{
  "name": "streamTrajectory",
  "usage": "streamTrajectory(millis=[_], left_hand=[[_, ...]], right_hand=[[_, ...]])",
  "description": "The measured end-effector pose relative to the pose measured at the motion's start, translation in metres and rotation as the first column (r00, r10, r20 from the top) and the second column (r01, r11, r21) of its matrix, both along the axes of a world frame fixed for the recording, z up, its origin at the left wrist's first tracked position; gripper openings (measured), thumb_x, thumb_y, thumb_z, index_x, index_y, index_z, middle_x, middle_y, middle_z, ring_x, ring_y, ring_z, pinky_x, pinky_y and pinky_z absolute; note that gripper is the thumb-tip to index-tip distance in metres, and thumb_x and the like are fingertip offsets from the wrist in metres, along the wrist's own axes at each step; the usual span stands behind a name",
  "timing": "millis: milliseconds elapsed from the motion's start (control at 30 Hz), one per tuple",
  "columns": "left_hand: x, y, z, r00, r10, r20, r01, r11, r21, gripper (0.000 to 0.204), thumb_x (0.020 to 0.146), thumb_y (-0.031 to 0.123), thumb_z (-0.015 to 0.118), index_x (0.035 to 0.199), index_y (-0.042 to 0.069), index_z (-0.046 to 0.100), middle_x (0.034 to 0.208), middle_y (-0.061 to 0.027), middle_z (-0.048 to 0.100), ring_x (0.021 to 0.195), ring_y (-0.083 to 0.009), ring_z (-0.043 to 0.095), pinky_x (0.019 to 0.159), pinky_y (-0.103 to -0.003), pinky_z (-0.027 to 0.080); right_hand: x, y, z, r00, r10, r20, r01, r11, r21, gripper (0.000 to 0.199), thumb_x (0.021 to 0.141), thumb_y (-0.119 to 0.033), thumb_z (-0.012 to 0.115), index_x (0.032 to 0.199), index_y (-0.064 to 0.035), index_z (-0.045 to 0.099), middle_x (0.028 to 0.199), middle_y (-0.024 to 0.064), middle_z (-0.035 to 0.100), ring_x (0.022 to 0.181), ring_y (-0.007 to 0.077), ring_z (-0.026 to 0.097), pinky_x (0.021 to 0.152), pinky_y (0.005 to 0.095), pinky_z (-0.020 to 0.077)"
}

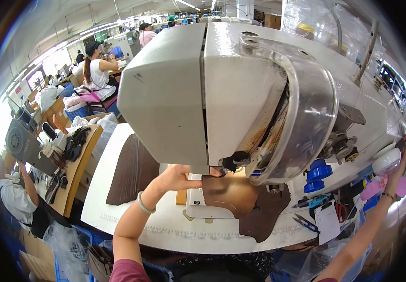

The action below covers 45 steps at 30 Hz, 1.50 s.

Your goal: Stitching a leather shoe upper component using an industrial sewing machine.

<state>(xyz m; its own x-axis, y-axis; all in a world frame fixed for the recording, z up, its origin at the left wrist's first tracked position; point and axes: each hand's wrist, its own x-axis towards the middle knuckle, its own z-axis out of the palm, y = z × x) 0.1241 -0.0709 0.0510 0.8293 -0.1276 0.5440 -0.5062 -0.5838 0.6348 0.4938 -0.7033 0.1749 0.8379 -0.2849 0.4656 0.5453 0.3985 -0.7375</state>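
A large white sewing machine [165, 94] fills the middle of the view. Below its head, a brown leather piece [229, 195] lies over the machine bed, with a second darker brown part [264, 214] beside and partly under it. My left hand [179, 177] is beside the needle area, its thumb at the leather's left edge and its fingers stretched apart, with some fingertips hidden by the machine head. Far to the right, my right hand [404, 152] reaches up at the machine's right end, beside a white rounded part [386, 162]. Its fingers are too dark to make out.
A stack of brown leather pieces [132, 171] lies on the white tabletop [165, 239] at the left. To the right are blue spools [318, 174], snips [306, 223], red-handled scissors [340, 211] and a white card [327, 223]. Other people work at the left.
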Motion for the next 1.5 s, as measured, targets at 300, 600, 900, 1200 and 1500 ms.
streamTrajectory(millis=[300,600,900,1200,1500], left_hand=[[0.003,-0.001,0.013,0.952,-0.253,-0.171,0.182,0.919,-0.349,0.038,0.072,0.005,0.076,0.109,0.006,0.068,0.106,-0.0009,0.069,0.101,-0.0152,0.059,0.093,-0.031,0.045],[0.006,0.01,-0.001,0.967,-0.166,-0.191,0.105,0.949,-0.297,0.049,0.065,0.027,0.085,0.104,0.003,0.067,0.101,-0.0068,0.067,0.095,-0.0198,0.061,0.082,-0.033,0.049],[-0.021,-0.024,0.041,0.982,0.173,-0.081,-0.142,0.944,0.297,0.045,0.067,0.008,0.076,0.109,0.02,0.071,0.103,-0.0033,0.066,0.094,-0.0246,0.061,0.09,-0.038,0.046],[-0.043,-0.088,0.021,0.853,0.352,0.386,-0.521,0.626,0.58,0.051,0.073,0.007,0.069,0.123,0.009,0.06,0.116,-0.0171,0.056,0.098,-0.0273,0.058,0.076,-0.034,0.05],[-0.036,-0.087,0.018,0.831,0.338,0.441,-0.539,0.684,0.492,0.053,0.068,0.001,0.069,0.12,0.006,0.061,0.114,-0.019,0.054,0.089,-0.0268,0.058,0.073,-0.033,0.053]], right_hand=[[0.016,-0.033,-0.003,0.963,-0.187,0.192,0.232,0.942,-0.242,0.052,0.098,-0.04,0.045,0.139,-0.008,0.042,0.134,0.0121,0.048,0.12,0.0208,0.047,0.104,0.0339,0.0324],[0.021,-0.039,0.004,0.964,-0.201,0.173,0.239,0.942,-0.234,0.053,0.098,-0.039,0.045,0.14,-0.0075,0.04,0.138,0.0133,0.045,0.124,0.0219,0.044,0.105,0.0345,0.0304],[0.038,-0.028,0.009,0.987,0.148,-0.058,-0.151,0.988,-0.044,0.041,0.094,-0.037,0.054,0.12,-0.0044,0.058,0.11,0.0064,0.064,0.1,0.0163,0.059,0.088,0.0292,0.0446],[0.016,-0.012,0.007,0.986,0.154,-0.058,-0.155,0.988,-0.007,0.04,0.093,-0.034,0.058,0.12,-0.0034,0.058,0.112,0.0074,0.063,0.101,0.0163,0.059,0.086,0.0289,0.0462],[-0.001,0.011,-0.005,0.997,0.063,-0.033,-0.063,0.998,0.001,0.046,0.095,-0.038,0.054,0.124,-0.0029,0.056,0.115,0.0066,0.061,0.099,0.0134,0.058,0.086,0.0266,0.0458]])
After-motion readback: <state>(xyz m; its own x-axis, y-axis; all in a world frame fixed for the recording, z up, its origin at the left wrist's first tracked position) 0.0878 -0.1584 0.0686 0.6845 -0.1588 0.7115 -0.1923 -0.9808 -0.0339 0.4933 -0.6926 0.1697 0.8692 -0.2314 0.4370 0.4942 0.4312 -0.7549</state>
